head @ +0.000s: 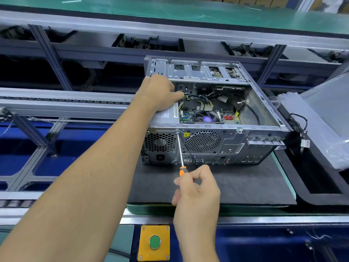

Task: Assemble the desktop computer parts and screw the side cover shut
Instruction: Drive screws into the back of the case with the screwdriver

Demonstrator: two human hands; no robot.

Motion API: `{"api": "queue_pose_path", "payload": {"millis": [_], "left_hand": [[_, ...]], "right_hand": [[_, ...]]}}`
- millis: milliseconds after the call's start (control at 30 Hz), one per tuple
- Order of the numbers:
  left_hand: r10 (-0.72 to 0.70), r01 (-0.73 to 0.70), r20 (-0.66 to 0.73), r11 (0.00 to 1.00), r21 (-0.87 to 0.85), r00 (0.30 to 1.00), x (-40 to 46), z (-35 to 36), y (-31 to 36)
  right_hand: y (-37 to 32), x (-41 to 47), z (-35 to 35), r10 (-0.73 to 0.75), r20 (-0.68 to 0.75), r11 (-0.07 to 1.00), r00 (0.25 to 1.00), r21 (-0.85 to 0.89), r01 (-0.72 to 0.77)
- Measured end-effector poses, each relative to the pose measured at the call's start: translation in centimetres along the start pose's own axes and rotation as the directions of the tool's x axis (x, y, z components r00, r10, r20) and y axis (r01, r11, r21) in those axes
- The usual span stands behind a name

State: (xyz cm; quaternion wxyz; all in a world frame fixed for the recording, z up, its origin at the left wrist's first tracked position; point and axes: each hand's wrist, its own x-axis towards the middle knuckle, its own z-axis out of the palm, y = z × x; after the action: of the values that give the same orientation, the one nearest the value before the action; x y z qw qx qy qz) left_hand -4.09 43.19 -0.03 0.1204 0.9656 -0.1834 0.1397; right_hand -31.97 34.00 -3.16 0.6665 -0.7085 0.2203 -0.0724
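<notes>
- The left hand (160,91) reaches far forward on a straight arm and lies on top of the power supply (166,115) in the case's (207,142) near-left corner; its fingers are curled, thumb pointing right over the yellow cables (196,103). Whether it grips anything I cannot tell.
- The right hand (196,188) sits low, before the case, fingers wrapped round the orange handle of a screwdriver (181,154).
- The shaft slants up and slightly left; its tip meets a screw (177,131) at the top of the rear panel, just right of the supply's honeycomb grille.
- The case lies on its side on a dark mat (236,184), open side up, rear panel facing the person. The board and fan (205,118) show inside.
- The mat runs bare from the rear panel to its near edge, around and right of the right hand.
- The case's left wall stands at the mat's left edge, with conveyor rails (66,103) beyond it.
- On the right, a black tray (321,197) lies just beside the mat; a grey side cover (332,103) leans there with a plastic bag (321,129) and a loose black cable (300,125) near the case's right corner.
- A yellow plate with a green button (154,242) sits on the bench front, below the right wrist.
</notes>
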Motion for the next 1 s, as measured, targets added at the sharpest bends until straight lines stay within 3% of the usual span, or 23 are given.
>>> {"api": "queue_pose_path", "payload": {"millis": [100,233,333,400,467,500,567,633,700,800,933,1000], "left_hand": [[-0.003,0.003,0.004,1.0,-0.007,1.0,-0.1,-0.2,0.1],[-0.004,0.004,0.009,1.0,0.018,1.0,-0.1,-0.3,0.3],[-0.007,0.006,0.018,1.0,0.014,1.0,-0.2,-0.4,0.4],[-0.009,0.009,0.012,1.0,0.018,1.0,-0.3,-0.5,0.5],[-0.016,0.015,0.011,1.0,0.015,1.0,-0.3,-0.5,0.5],[-0.019,0.019,0.011,1.0,0.016,1.0,-0.3,-0.5,0.5],[-0.027,0.027,0.012,0.999,0.022,1.0,-0.3,-0.6,0.6],[-0.038,0.038,0.015,0.999,0.017,0.999,-0.3,-0.6,0.6],[-0.043,0.043,0.012,0.999,0.012,0.999,-0.4,-0.6,0.6],[-0.043,0.043,0.013,0.999,0.021,0.999,-0.4,-0.7,0.8],[-0.069,0.07,-0.013,0.997,0.036,0.998,-1.1,-1.2,1.3],[-0.128,0.123,-0.054,0.988,-0.094,0.99,-1.7,-1.8,1.8]], "right_hand": [[-0.6,0.0,0.2,0.259,0.136,0.91,0.956,0.297,-0.288],[-1.0,-0.1,0.6,0.347,0.294,0.759,0.891,0.47,-0.451],[-0.2,0.1,0.5,0.266,0.139,0.902,0.954,0.313,-0.298],[0.3,0.2,0.4,0.077,0.026,0.991,0.997,0.104,-0.08],[0.5,0.1,0.3,-0.047,-0.018,0.999,0.999,-0.014,0.047],[0.4,0.0,0.4,-0.049,-0.014,0.998,0.999,-0.025,0.049],[0.1,-0.1,0.6,0.096,0.038,0.989,0.995,0.11,-0.1],[-0.3,0.0,0.8,0.276,0.15,0.893,0.949,0.326,-0.312],[-0.5,-0.1,0.9,0.324,0.244,0.819,0.914,0.41,-0.4],[-0.4,-0.1,0.7,0.315,0.284,0.793,0.906,0.446,-0.416],[-0.2,0.2,0.3,0.298,0.24,0.841,0.924,0.391,-0.373],[-0.2,0.3,0.1,0.294,0.232,0.848,0.927,0.385,-0.365]]}}
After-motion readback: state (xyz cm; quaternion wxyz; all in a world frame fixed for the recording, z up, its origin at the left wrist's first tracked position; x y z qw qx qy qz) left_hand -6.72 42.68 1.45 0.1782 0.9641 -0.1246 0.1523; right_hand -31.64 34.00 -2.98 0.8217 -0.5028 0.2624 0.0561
